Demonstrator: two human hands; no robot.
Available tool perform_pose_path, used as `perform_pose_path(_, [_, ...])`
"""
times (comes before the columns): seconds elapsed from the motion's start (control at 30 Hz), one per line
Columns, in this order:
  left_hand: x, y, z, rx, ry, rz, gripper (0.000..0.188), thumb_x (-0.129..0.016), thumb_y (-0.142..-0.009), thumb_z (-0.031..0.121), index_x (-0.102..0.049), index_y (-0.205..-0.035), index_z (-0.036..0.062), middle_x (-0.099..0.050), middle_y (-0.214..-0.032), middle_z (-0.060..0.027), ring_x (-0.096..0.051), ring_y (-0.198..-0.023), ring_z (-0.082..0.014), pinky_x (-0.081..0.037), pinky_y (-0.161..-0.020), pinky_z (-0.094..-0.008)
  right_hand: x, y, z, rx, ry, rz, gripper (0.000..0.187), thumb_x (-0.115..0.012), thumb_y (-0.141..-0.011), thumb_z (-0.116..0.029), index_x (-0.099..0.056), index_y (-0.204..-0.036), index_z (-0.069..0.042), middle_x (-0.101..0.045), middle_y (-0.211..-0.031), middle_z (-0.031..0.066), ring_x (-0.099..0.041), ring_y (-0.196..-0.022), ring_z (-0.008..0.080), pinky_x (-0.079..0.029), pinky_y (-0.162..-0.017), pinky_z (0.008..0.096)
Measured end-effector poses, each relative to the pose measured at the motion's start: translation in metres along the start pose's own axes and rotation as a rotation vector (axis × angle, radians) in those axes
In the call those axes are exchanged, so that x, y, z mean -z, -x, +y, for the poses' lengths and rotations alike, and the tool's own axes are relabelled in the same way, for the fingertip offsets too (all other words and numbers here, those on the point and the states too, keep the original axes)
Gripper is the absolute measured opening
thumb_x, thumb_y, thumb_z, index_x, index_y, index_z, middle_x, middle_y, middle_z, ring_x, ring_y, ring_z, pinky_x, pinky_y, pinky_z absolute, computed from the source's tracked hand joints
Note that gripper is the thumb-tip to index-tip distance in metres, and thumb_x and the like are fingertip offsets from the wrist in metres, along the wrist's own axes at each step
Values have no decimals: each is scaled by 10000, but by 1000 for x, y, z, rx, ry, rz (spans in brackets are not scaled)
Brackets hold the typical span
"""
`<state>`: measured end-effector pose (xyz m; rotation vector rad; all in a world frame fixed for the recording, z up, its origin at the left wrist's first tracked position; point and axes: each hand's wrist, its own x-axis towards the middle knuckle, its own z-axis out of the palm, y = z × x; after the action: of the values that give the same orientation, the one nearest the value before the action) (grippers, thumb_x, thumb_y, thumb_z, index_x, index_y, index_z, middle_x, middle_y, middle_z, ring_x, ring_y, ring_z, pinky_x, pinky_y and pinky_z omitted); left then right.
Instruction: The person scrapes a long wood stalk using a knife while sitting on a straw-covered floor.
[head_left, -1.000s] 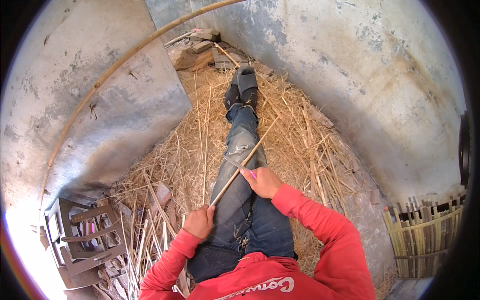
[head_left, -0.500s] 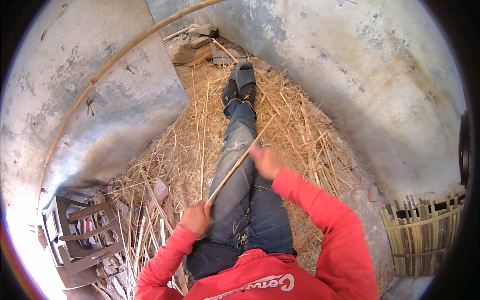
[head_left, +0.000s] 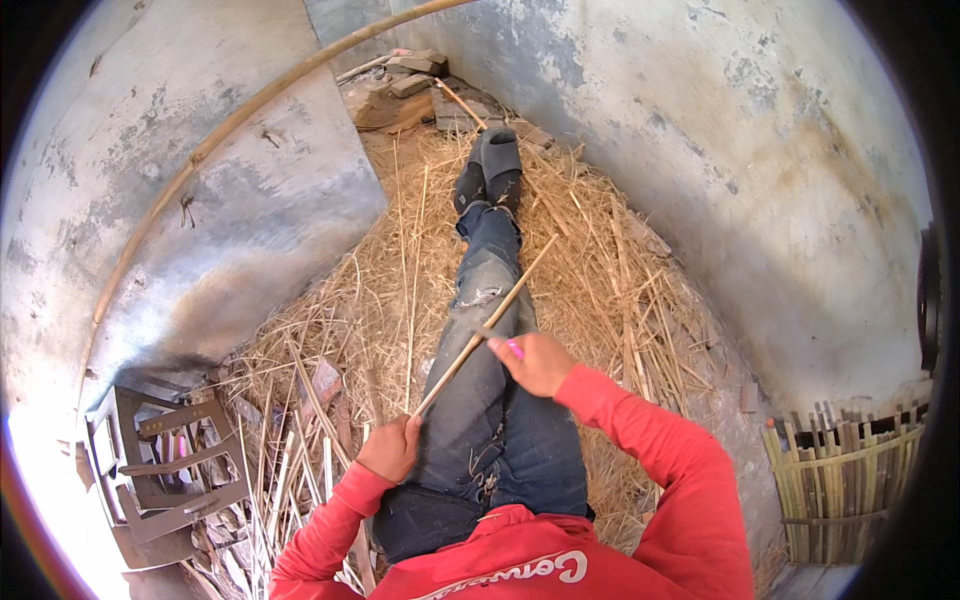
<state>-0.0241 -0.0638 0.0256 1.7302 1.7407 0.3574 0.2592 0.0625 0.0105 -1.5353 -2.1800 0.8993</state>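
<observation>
A slim, pale brown bamboo stick [head_left: 528, 277] slants over my outstretched legs in blue jeans [head_left: 470, 330]. Its near end is pinched in my left hand [head_left: 390, 449], above my left thigh, while the far end points up and to the right past the knees. My right hand [head_left: 540, 364] is closed round the pink handle of a small knife [head_left: 514, 348]. The knife's short blade lies across the stick around its middle, apparently touching it. Most of the handle is hidden inside the fist.
Straw and shavings [head_left: 600, 240] cover the floor round my legs. Split bamboo strips [head_left: 290, 470] lie at the left, near a brown slatted frame [head_left: 185, 460]. A bamboo basket [head_left: 850, 480] stands at the right. A long curved pole [head_left: 190, 165] crosses before the left wall; bricks [head_left: 415, 75] lie in the far corner.
My right hand has come nearer to me along the bamboo stick, and the knife now shows clearly. My left hand keeps its hold. The whole view has shifted slightly.
</observation>
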Motion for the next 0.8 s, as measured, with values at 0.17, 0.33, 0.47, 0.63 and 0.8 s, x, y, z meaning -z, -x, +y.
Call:
perform_pose_path(0.17, [2, 6, 2, 9, 9, 3, 399, -462, -1064, 290, -626, -901, -36, -599, -733, -312, -605, -753, -524, -465, -666, -550, -24, -6, 3, -32, -102, 56, 745, -430, -1007, -618, -653, -659, 2, -610, -638, 280, -612, -632, 488, -464, -606, 564])
perform_pose_path(0.33, [13, 42, -9, 49, 20, -43, 383, -475, -1057, 298, -619, -903, -22, -611, -727, -313, -607, -749, -535, -469, -653, -575, 14, -35, 76, -248, -114, 237, 749, -432, -1005, -625, -642, -644, -4, -586, -585, 259, -598, -576, 451, -449, -575, 550])
perform_pose_path(0.47, [18, 45, -8, 107, 24, -48, 394, -471, -1060, 308, -629, -913, -21, -610, -732, -309, -608, -760, -533, -474, -665, -570, 25, -24, 50, -152, -12, 144, 751, -418, -1007, -627, -653, -660, -5, -598, -602, 258, -607, -582, 437, -459, -582, 547])
perform_pose_path(0.63, [22, 37, -8, 98, -5, -48, 409, -462, -1065, 320, -632, -914, -20, -608, -724, -295, -606, -744, -526, -473, -659, -558, -12, -15, 16, -33, -4, 79, 740, -406, -1018, -602, -700, -727, 11, -616, -649, 281, -620, -620, 455, -494, -630, 551])
perform_pose_path(0.8, [40, 49, -39, 85, 15, -118, 443, -450, -1067, 344, -626, -890, -22, -592, -704, -279, -594, -712, -508, -461, -645, -534, 58, -55, 155, -368, 91, 220, 672, -391, -1031, -592, -706, -917, -10, -646, -732, 255, -638, -727, 439, -474, -717, 546])
